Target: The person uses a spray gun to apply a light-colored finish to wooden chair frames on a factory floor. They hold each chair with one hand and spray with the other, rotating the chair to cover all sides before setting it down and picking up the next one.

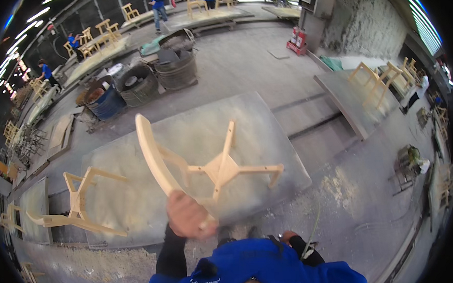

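Note:
My left hand (188, 214) is closed around the curved backrest rail of a pale wooden chair frame (223, 170). The frame has no seat panel; a cross-shaped brace joins its legs. It is tilted over a large, dusty grey board (250, 114) in front of me. My right hand (289, 235) is low beside my body, mostly hidden by my blue top, so its fingers cannot be made out. Close to it hangs a thin pale-green hose or cord (317, 221). To the left, a second wooden chair frame (77, 203) rests on the board's left end.
Dark round bins (176, 70) and a blue drum (102, 104) stand beyond the board. A second platform (345, 102) at right carries another chair frame (379, 79). Red fire extinguishers (297, 39) stand by a pillar. Several people in blue work among chairs farther away.

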### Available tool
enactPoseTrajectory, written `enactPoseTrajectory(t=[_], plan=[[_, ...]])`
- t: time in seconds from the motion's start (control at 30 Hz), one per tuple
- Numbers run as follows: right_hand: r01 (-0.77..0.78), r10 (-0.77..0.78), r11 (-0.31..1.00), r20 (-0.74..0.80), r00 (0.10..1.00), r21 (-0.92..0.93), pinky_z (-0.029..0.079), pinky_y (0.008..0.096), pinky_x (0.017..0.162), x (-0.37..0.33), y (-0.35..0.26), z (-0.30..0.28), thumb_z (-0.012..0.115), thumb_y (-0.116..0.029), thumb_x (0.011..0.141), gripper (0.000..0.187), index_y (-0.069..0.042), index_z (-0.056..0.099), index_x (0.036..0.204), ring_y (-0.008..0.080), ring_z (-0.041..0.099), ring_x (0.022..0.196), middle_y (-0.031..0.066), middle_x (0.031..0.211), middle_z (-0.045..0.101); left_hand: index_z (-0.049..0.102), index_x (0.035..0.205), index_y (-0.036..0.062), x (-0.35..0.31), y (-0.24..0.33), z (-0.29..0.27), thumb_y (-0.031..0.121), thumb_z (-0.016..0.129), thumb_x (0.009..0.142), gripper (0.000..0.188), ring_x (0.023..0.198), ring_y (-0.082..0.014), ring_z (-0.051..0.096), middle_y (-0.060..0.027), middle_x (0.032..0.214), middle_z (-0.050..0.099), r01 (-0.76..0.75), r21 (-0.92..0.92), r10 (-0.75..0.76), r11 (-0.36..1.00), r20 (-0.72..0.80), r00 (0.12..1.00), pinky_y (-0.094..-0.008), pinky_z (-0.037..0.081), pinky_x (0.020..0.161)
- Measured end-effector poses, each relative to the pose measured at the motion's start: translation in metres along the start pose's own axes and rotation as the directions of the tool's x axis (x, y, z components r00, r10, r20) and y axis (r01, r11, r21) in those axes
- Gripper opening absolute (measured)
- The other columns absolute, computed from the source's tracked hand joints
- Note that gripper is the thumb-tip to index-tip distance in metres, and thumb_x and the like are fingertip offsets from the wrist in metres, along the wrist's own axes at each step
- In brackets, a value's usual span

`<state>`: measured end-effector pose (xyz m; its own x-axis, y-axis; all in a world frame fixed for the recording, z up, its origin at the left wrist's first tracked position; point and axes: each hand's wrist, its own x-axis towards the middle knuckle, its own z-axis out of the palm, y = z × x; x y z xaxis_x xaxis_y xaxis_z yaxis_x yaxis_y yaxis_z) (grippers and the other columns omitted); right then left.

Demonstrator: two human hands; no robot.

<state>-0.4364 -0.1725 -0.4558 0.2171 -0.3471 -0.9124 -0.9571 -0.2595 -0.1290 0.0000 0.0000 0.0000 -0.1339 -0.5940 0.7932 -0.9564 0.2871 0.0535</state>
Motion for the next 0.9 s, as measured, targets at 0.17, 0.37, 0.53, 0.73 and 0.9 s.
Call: enactPoseTrajectory(t=[0.17, 0.37, 0.53, 0.73, 0.9], plan=[[0.139, -0.163, 0.981, -0.185, 0.969, -0.133, 0.055, 0.0546, 0.092, -0.019, -0.042, 0.000, 0.064, -0.038, 0.085, 0.045, -0.002, 0.076, 0.110, 0.0454, 0.070, 0.107, 0.0284, 0.112, 0.072, 0.064, 0.081, 0.0034, 0.009, -0.095, -0.015, 0.010, 0.060, 0.079, 0.009, 0.071, -0.0353, 0.057, -0.0151, 0.078, 0.061, 0.020, 0.002, -0.019, 1.000, -0.181, 0.983, -0.0436, 0.045, 0.063], [0.323, -0.191, 0.908, -0.424, 0.885, 0.266, 0.056, 0.0517, 0.086, -0.102, -0.088, -0.012, 0.069, -0.039, 0.086, 0.042, -0.004, 0.073, 0.110, 0.0452, 0.071, 0.097, 0.0261, 0.101, 0.073, 0.072, 0.095, -0.0028, 0.050, -0.225, -0.015, 0.023, 0.060, 0.102, 0.029, 0.084, -0.0203, 0.064, -0.0114, 0.091, 0.070, 0.484, -0.193, -0.513, 0.853, -0.478, 0.713, -0.0334, 0.050, 0.079], [0.547, -0.154, 0.654, -0.616, 0.773, 0.523, 0.056, 0.0385, 0.070, -0.174, -0.120, -0.021, 0.074, -0.027, 0.091, 0.035, -0.002, 0.071, 0.116, 0.0252, 0.072, 0.075, 0.0148, 0.087, 0.073, 0.074, 0.103, -0.0049, 0.071, -0.329, -0.012, 0.034, 0.063, 0.103, 0.040, 0.088, -0.0174, 0.063, -0.0098, 0.095, 0.073, 0.506, -0.365, -0.622, 0.782, -0.510, 0.594, -0.0323, 0.050, 0.083], [0.691, -0.047, 0.442, -0.754, 0.655, 0.572, 0.054, 0.0291, 0.066, -0.268, -0.157, -0.033, 0.072, -0.022, 0.098, 0.044, 0.002, 0.065, 0.134, 0.0113, 0.065, 0.072, 0.0054, 0.091, 0.073, 0.073, 0.103, -0.0050, 0.067, -0.393, -0.011, 0.041, 0.062, 0.104, 0.047, 0.085, -0.0153, 0.059, -0.0081, 0.090, 0.069, 0.506, -0.329, -0.604, 0.797, -0.437, 0.667, -0.0322, 0.048, 0.080], [0.787, -0.010, 0.294, -0.822, 0.570, 0.542, 0.051, 0.0266, 0.061, -0.329, -0.174, -0.042, 0.071, -0.027, 0.100, 0.050, 0.003, 0.061, 0.140, 0.0126, 0.067, 0.074, 0.0069, 0.093, 0.073, 0.073, 0.107, -0.0047, 0.074, -0.401, -0.003, 0.041, 0.065, 0.102, 0.047, 0.088, -0.0159, 0.062, -0.0096, 0.095, 0.071, 0.532, -0.402, -0.666, 0.745, -0.423, 0.614, -0.0312, 0.049, 0.083]])
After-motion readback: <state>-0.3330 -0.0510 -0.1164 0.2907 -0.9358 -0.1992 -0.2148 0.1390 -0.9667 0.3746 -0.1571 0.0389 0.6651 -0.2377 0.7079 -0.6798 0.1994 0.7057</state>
